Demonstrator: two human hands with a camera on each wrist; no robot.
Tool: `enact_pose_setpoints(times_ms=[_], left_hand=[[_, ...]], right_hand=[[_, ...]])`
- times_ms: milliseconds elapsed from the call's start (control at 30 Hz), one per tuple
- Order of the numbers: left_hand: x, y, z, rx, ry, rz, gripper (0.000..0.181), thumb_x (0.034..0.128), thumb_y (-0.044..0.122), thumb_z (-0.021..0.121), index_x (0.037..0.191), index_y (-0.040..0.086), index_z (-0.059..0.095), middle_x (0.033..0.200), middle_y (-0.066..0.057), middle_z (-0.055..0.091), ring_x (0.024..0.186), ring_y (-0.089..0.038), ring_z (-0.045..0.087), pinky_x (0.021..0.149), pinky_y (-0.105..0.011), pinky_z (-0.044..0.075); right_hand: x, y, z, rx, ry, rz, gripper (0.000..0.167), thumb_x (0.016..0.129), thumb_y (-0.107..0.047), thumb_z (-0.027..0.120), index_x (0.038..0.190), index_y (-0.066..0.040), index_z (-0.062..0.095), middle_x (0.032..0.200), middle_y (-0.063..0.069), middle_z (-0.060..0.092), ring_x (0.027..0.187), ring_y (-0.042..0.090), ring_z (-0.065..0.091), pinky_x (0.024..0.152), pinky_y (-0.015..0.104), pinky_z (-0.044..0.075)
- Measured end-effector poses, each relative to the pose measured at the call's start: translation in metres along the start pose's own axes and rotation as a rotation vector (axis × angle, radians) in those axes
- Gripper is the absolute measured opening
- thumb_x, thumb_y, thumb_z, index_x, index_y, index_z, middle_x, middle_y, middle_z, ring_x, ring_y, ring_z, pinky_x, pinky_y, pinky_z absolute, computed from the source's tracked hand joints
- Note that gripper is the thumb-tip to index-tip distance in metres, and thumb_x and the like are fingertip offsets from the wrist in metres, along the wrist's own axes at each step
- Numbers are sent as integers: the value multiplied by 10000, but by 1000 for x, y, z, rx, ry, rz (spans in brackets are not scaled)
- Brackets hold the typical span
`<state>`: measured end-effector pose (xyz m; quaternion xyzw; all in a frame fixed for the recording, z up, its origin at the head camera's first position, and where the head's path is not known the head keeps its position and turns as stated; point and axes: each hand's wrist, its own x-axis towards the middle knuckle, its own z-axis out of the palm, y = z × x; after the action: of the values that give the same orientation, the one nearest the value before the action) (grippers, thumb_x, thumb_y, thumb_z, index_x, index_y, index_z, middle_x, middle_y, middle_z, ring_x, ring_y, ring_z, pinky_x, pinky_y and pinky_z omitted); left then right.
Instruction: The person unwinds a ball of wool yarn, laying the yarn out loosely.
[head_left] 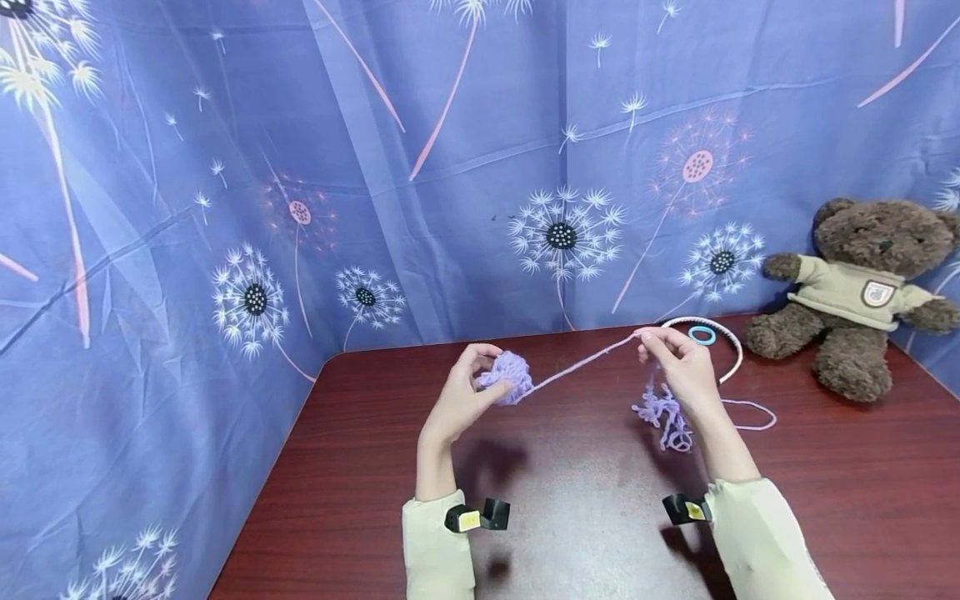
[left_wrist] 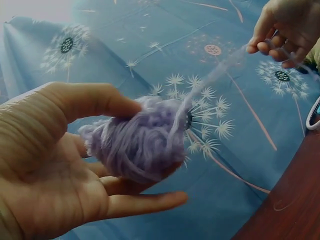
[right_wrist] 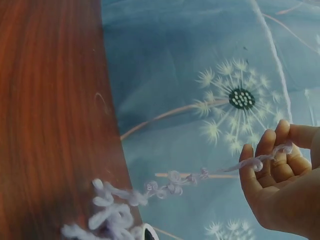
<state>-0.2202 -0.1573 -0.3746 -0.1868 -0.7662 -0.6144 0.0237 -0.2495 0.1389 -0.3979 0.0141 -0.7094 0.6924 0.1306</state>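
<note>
Between its thumb and fingers, my left hand holds a small ball of lilac yarn above the table. In the left wrist view, loops of yarn wrap round the ball, the thumb lying on top. From it a taut strand slants up to my right hand, which pinches it between thumb and forefinger. Below the right hand dangles a loose, tangled bunch of the same yarn. The right wrist view shows the curly strand running from that hand's fingers down to the tangle.
Behind the right hand lie a white hoop and a blue ring. A brown teddy bear sits at the back right. A loop of yarn lies right of the tangle. Blue dandelion-print cloth hangs behind the dark red table.
</note>
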Motion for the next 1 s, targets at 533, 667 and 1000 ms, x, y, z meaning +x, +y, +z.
enact_pose_setpoints(times_ms=[533,667,1000], left_hand=[[-7,5,-16,-145,78,-41,449,837,-101,613,1252,-77,445,1089,-184,551,784,-47,636,695,-175,553],[-7,4,-17,-130,101,-39,443,844,-91,613,1257,-69,452,1092,-153,548,786,-50,628,691,-175,551],[-7,5,-20,-198,204,-56,486,839,-95,617,1282,-28,429,1105,-68,532,779,-49,651,691,-175,553]], right_hand=[[13,9,-61,373,202,11,227,936,-48,609,818,-190,740,638,-104,683,584,-2,617,531,108,463],[14,12,-80,509,267,24,203,927,-14,608,822,-119,746,629,-48,679,555,39,623,529,132,509],[14,21,-116,635,375,11,147,885,8,658,792,-55,752,621,8,710,573,70,673,564,141,542]])
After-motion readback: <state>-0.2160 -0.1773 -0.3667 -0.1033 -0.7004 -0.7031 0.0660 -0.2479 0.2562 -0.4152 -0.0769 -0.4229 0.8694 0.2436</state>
